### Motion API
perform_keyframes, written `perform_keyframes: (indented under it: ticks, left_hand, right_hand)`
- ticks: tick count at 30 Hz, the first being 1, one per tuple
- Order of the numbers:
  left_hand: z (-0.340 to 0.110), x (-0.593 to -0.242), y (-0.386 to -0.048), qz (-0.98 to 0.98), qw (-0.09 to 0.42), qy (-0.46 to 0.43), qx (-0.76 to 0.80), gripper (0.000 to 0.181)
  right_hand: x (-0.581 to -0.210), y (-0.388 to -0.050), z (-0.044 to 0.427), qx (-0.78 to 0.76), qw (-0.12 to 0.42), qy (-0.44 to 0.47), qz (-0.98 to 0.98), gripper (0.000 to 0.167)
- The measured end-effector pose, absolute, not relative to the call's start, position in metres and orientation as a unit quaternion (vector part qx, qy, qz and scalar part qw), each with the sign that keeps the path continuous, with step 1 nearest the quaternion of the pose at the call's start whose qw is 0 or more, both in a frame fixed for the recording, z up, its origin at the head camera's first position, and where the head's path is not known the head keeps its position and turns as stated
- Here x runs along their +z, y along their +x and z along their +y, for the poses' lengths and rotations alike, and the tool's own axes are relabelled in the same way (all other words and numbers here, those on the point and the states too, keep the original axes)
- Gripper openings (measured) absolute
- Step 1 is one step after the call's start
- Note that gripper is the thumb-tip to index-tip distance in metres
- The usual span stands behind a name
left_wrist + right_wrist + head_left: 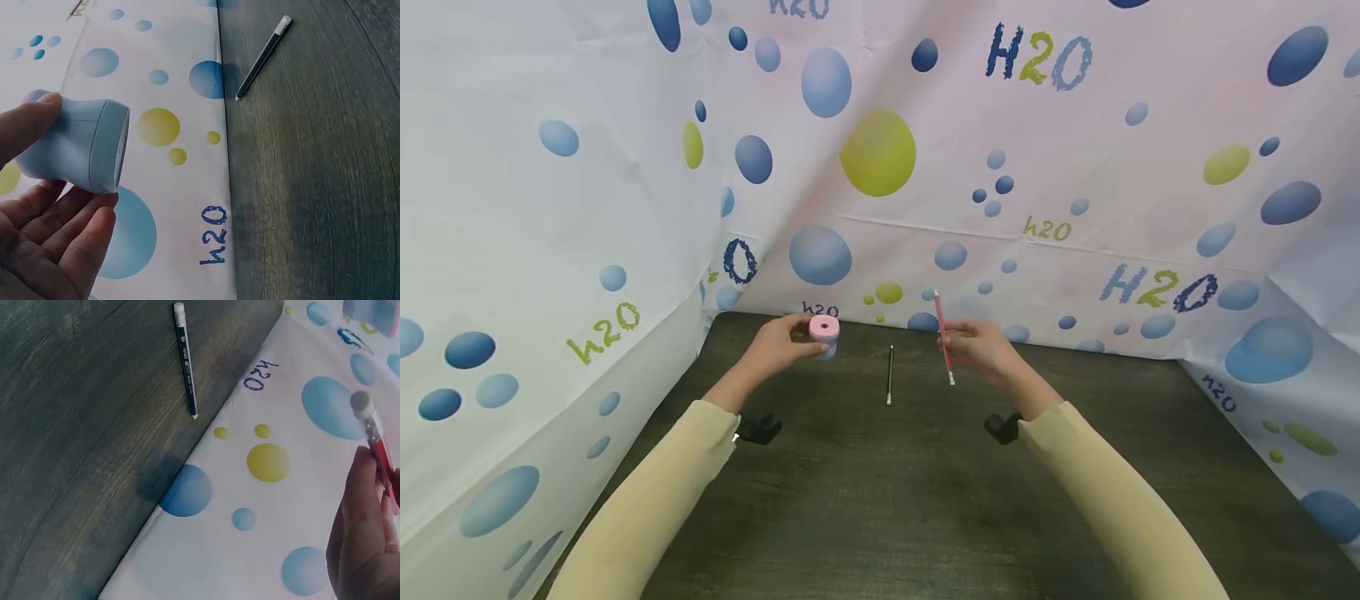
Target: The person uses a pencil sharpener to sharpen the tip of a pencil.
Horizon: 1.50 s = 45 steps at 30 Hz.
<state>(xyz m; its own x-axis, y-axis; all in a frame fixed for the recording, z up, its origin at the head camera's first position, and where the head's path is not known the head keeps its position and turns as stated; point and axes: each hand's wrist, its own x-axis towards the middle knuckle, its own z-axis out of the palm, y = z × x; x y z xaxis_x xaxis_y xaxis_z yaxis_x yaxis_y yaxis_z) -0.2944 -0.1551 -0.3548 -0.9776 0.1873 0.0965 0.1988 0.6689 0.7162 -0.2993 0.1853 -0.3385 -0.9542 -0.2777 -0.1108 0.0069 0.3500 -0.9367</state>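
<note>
My left hand (777,343) grips a small pencil sharpener (824,327) above the far part of the table. It has a pink top with a dark hole and a pale blue body (72,137). In the left wrist view the thumb lies on one side and fingers on the other. To the right, my right hand (983,348) pinches a red pencil (943,333), tilted, its white eraser (362,403) towards me. Pencil and sharpener are apart. Between the hands a black pencil (890,375) lies on the table, its white eraser end nearer me.
The dark wooden table (880,500) ends at a white backdrop (1075,150) printed with blue and green bubbles and H2O lettering. The backdrop also rises along the left side (550,233) and the right side. A black wrist camera (760,428) hangs under the left sleeve.
</note>
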Motion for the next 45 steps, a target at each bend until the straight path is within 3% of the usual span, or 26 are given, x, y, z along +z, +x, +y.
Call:
perform_keyframes:
  ticks: [19,45]
  left_hand:
    - [-0.151,-0.353,-0.275,-0.901,-0.014,-0.11,-0.42,0.064]
    - [-0.123,-0.364,-0.241,-0.863,-0.006,-0.142,-0.485,0.061]
  right_hand:
    - [-0.344,-0.256,0.195,-0.524,0.053,-0.116,0.842,0.042]
    - [-0.361,-0.222,0.196,-0.539,0.061,-0.136,0.829,0.038]
